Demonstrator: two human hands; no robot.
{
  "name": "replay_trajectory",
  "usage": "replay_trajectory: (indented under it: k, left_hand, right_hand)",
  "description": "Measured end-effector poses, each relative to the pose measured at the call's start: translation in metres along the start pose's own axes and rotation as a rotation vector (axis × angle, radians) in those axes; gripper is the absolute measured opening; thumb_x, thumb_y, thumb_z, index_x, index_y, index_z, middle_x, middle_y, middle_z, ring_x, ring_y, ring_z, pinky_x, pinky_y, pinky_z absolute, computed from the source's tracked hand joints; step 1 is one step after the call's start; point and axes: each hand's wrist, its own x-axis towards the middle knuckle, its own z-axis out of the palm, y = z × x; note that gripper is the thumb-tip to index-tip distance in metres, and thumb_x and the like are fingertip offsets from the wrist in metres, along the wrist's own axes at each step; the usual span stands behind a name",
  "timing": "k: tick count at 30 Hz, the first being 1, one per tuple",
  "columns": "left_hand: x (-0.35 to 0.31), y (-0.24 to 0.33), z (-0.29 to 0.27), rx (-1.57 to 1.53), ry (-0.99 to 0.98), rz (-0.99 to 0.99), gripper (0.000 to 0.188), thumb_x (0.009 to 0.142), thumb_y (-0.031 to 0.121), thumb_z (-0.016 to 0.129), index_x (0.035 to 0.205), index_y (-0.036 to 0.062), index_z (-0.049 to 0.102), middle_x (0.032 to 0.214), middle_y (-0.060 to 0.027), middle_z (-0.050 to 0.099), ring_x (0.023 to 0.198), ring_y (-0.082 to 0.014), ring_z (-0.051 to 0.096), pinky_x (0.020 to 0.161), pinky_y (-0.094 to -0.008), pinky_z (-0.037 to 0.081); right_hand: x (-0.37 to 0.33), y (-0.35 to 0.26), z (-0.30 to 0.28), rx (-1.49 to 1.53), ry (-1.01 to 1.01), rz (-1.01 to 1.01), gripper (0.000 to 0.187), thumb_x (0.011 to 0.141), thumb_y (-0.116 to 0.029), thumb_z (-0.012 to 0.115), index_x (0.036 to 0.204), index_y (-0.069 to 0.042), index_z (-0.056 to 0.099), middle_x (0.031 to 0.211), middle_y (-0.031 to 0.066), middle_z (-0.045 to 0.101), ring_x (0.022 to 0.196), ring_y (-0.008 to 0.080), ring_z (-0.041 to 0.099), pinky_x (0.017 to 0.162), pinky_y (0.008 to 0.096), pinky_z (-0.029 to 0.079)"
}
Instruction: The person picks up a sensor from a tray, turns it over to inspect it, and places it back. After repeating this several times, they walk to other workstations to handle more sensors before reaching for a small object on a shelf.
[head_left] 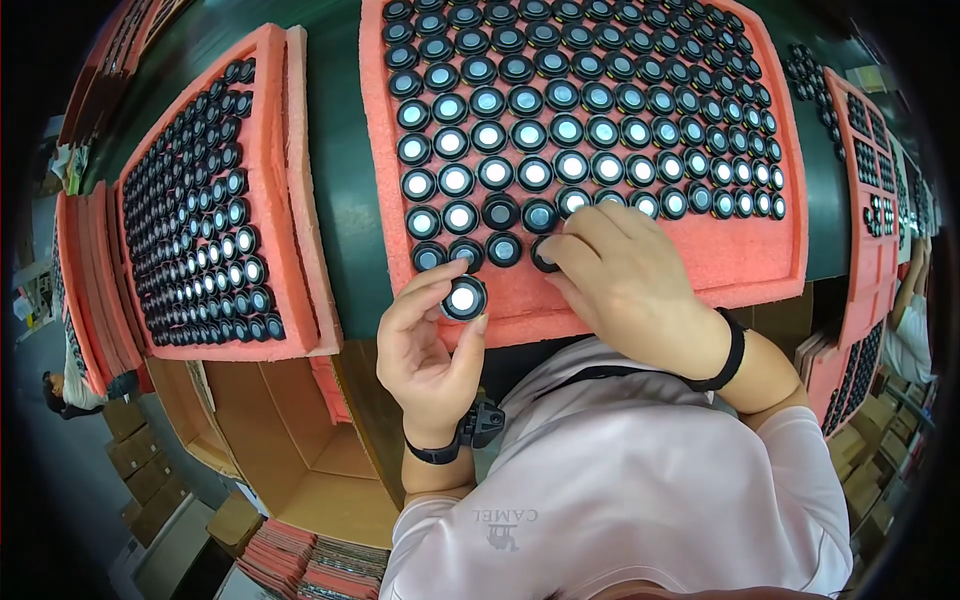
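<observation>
A pink foam tray (740, 262) lies in front of me, filled with rows of several small round black rings with shiny glass centres. My left hand (428, 355) pinches one such black ring (464, 298) between thumb and fingertips, just off the tray's near edge. My right hand (630, 280) rests on the tray's near rows, its fingertips closed on another black ring (545, 256) seated in the foam.
A second pink foam tray (285, 150) full of black rings lies to the left on the dark green table (340, 150). More loaded trays (868, 150) stand at the right. An open cardboard box (300, 450) sits below the table. Another person's arm (905, 330) shows far right.
</observation>
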Motion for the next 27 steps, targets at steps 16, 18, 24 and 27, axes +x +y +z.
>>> replay_trajectory:
  k: [16, 18, 24, 27]
  left_hand:
    - [0.003, -0.009, -0.001, -0.042, -0.054, 0.025, 0.045, 0.072, -0.016, 0.065, 0.113, -0.0049, 0.051, 0.116, -0.0241, 0.059, 0.110, -0.0299, 0.059, 0.093, -0.0364, 0.048]
    - [0.004, -0.007, -0.001, -0.038, -0.064, 0.019, 0.044, 0.072, -0.015, 0.065, 0.113, -0.0048, 0.052, 0.115, -0.0237, 0.059, 0.109, -0.0296, 0.059, 0.093, -0.0361, 0.049]
    - [0.006, -0.005, -0.002, 0.085, -0.218, -0.043, 0.041, 0.072, -0.012, 0.067, 0.111, -0.0032, 0.055, 0.112, -0.0212, 0.063, 0.103, -0.0288, 0.063, 0.089, -0.0349, 0.050]
    - [0.006, -0.004, -0.001, 0.115, -0.220, -0.040, 0.041, 0.073, -0.011, 0.067, 0.111, -0.0030, 0.055, 0.112, -0.0206, 0.063, 0.102, -0.0289, 0.063, 0.088, -0.0349, 0.051]
  right_hand:
    - [0.023, -0.003, 0.004, 0.103, -0.011, -0.029, 0.058, 0.063, -0.004, 0.075, 0.118, -0.007, 0.056, 0.127, 0.0079, 0.054, 0.112, 0.0298, 0.048, 0.092, 0.0409, 0.040]
    - [0.023, -0.003, 0.003, 0.091, -0.018, -0.029, 0.058, 0.063, -0.003, 0.075, 0.118, -0.007, 0.056, 0.127, 0.0080, 0.053, 0.112, 0.0297, 0.048, 0.093, 0.0411, 0.040]
    - [0.014, 0.006, -0.001, 0.066, 0.025, -0.033, 0.056, 0.063, -0.003, 0.075, 0.116, -0.007, 0.057, 0.123, 0.0084, 0.054, 0.110, 0.0300, 0.049, 0.092, 0.0413, 0.039]
    - [0.014, 0.008, -0.001, 0.057, 0.030, -0.020, 0.054, 0.063, -0.002, 0.075, 0.115, -0.007, 0.058, 0.120, 0.0084, 0.054, 0.109, 0.0300, 0.049, 0.091, 0.0414, 0.039]
